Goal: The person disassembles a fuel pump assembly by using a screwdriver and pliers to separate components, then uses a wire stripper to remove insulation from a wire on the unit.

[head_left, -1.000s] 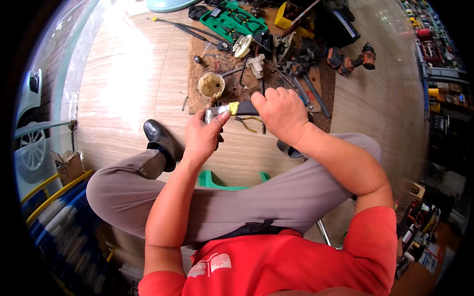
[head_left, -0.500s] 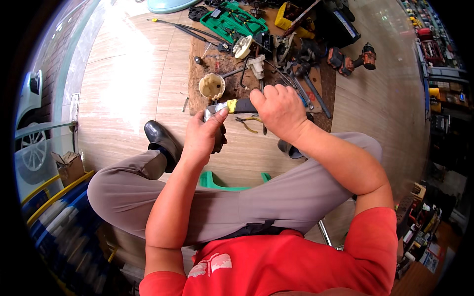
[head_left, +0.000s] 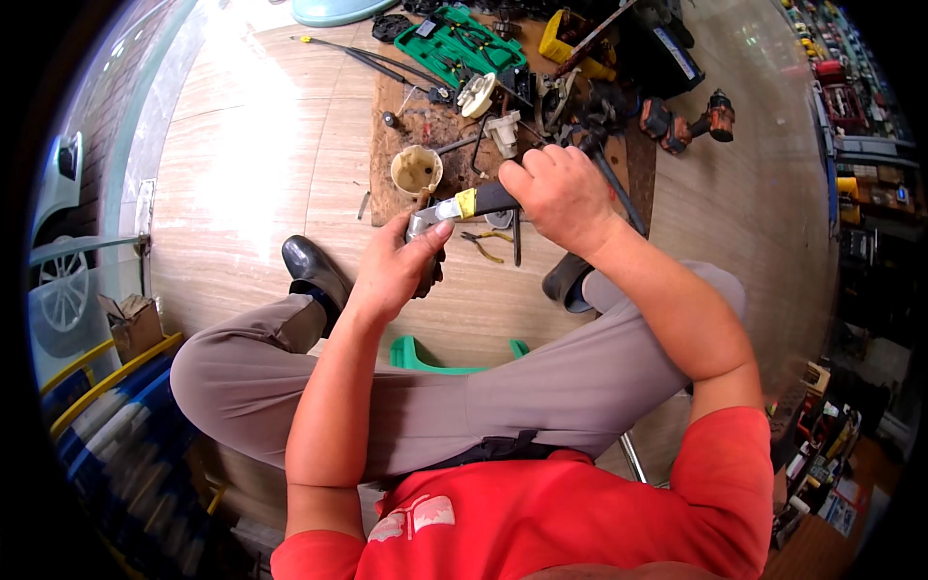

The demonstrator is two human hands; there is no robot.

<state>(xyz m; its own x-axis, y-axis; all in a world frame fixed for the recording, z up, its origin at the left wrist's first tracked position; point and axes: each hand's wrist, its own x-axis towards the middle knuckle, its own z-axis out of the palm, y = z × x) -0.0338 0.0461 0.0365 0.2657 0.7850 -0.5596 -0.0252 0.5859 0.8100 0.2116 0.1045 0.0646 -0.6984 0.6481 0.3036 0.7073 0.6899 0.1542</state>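
Observation:
My right hand (head_left: pixel 564 196) is closed round the black grip of a black-and-yellow-handled tool (head_left: pixel 467 202) with a silver metal head. My left hand (head_left: pixel 393 266) is closed at that head, its thumb pressed along it. Below the head, a dark part (head_left: pixel 430 275) shows between the left fingers; most of it is hidden in the palm. A brownish piece sticks up just above the head. Beyond the left hand stands a cream plastic cup (head_left: pixel 417 171) on a stained board (head_left: pixel 391 205). Yellow-handled pliers (head_left: pixel 485 247) lie on the floor below the tool.
The board carries a white plastic fitting (head_left: pixel 503 133), a round cream cap (head_left: pixel 477 95) and dark long-handled tools (head_left: pixel 619 191). Behind are an opened green tool case (head_left: pixel 454 46) and a yellow bin (head_left: pixel 570 43). A cordless drill (head_left: pixel 691 124) lies right. A green stool (head_left: pixel 425 358) is under my legs.
The handle has swung, its right end rising with my right hand, so the tool tilts more. The left hand stays nearly in place, and more of the silver head shows.

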